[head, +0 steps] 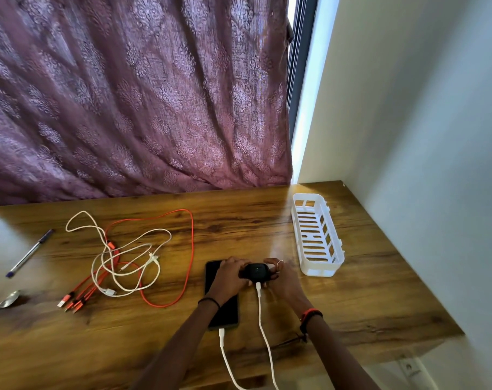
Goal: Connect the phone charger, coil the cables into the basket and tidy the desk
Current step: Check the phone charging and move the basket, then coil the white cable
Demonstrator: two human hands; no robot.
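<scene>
On the brown wooden desk (351, 305) both hands meet around a small rounded black charger block (256, 271). The left hand (230, 277) has its fingers curled over the left side of the block. The right hand (283, 280), with a thin ring on one finger, is curled round the right side, so the block is gripped between the two. A white cable (263, 327) is plugged into the near face of the block and runs toward the person, out of the bottom of the picture. Just left of the block lies a flat black phone (228, 311), its screen dark and its far end partly under the left hand. A second white plug sits in its near end, and this strand also leaves at the bottom (whether both strands are one cable, I cannot tell). To the right, near the right hand but apart from it, stands a long white plastic basket (333, 266); through its slotted floor the wood shows. Well to the left, a loose tangle of white cables (126, 249) and an orange multi-headed cable (192, 249) lies spread on the desk. Further left are a dark-capped pen (29, 253) and a metal spoon (5, 301) at the picture's edge. Behind the desk hangs a purple patterned curtain (126, 94).
</scene>
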